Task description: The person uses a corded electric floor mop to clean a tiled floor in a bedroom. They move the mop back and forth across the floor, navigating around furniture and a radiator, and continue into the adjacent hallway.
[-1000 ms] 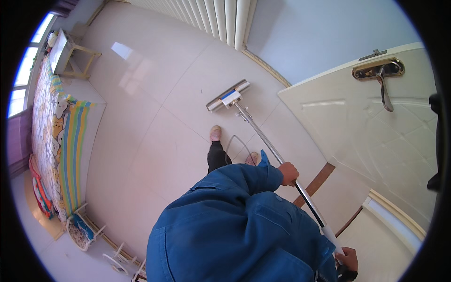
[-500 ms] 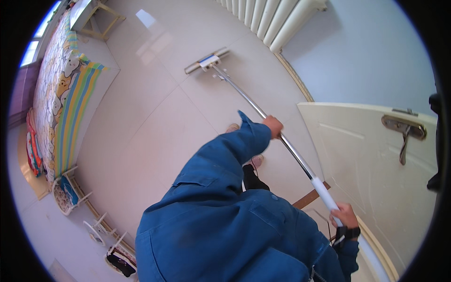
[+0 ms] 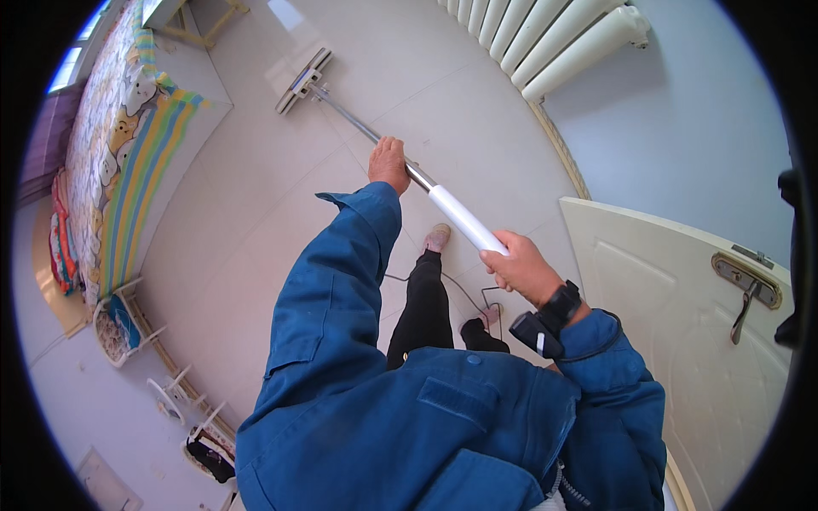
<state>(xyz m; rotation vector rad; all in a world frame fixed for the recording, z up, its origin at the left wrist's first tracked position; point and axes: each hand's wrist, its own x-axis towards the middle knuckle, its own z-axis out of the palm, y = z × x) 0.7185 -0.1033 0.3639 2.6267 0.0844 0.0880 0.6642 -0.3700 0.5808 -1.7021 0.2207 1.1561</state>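
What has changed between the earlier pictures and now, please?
The mop head swung left, closer to the bed; the left hand and right hand moved left too. Neither let go: the left stays on the metal pole, the right on the white handle.

The long, metal-poled mop (image 3: 422, 177) slants over the tiled floor (image 3: 247, 230), cloth-covered bed (image 3: 128, 196) to its left, ribbed radiator (image 3: 583, 55) and panelled door (image 3: 660, 315) to its right.
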